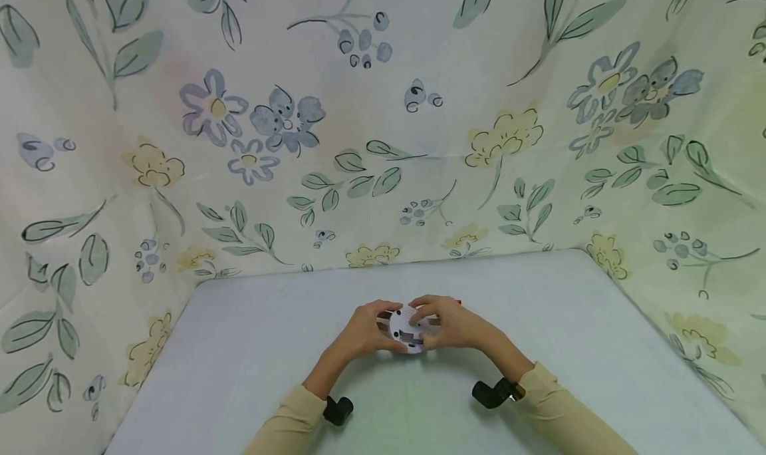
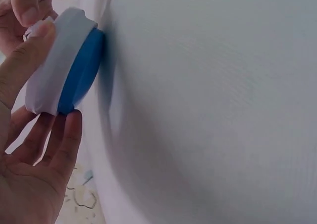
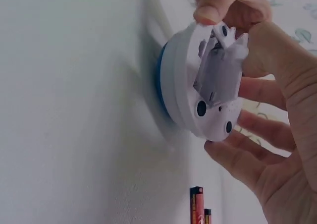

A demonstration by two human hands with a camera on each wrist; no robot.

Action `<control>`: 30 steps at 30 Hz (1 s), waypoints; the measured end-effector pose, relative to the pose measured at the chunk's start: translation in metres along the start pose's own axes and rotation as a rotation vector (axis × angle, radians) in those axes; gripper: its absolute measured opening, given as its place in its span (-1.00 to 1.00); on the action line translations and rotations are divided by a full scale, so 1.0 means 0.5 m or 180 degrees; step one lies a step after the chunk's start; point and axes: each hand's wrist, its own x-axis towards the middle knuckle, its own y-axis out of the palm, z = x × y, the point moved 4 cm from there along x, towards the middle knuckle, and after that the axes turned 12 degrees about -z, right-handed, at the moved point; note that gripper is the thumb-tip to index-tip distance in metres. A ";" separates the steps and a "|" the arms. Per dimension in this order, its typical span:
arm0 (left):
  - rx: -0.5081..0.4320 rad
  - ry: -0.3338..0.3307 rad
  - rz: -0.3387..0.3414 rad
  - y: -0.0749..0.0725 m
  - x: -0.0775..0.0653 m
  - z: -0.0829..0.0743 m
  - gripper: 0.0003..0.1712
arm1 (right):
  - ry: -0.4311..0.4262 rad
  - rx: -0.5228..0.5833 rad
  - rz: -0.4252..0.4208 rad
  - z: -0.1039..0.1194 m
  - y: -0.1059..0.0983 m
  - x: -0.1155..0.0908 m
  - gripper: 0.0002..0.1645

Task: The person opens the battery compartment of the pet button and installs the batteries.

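Observation:
A round white device point(image 1: 407, 316) with a blue face is held just above the table, its white back turned up. In the left wrist view, the device's blue side point(image 2: 81, 73) points toward the table. My left hand point(image 1: 364, 328) grips its rim, thumb on the near side and fingers on the far side. My right hand point(image 1: 453, 322) holds the other side, its thumb by a rectangular battery compartment point(image 3: 218, 78) in the back. A raised white piece stands at the compartment's end, partly hiding that thumb. Dark round feet dot the back.
Red-and-black batteries point(image 3: 197, 206) lie on the white table point(image 1: 269, 342) beyond my right hand; in the head view only a red tip point(image 1: 459, 301) shows. Floral cloth point(image 1: 371, 122) hangs behind and at both sides of the table. A black camera point(image 1: 493, 394) sits on my right wrist.

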 end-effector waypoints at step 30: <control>-0.0121 -0.0117 -0.0015 -0.004 -0.006 0.009 -0.11 | -0.0147 0.0154 -0.0273 -0.016 0.010 -0.009 -0.58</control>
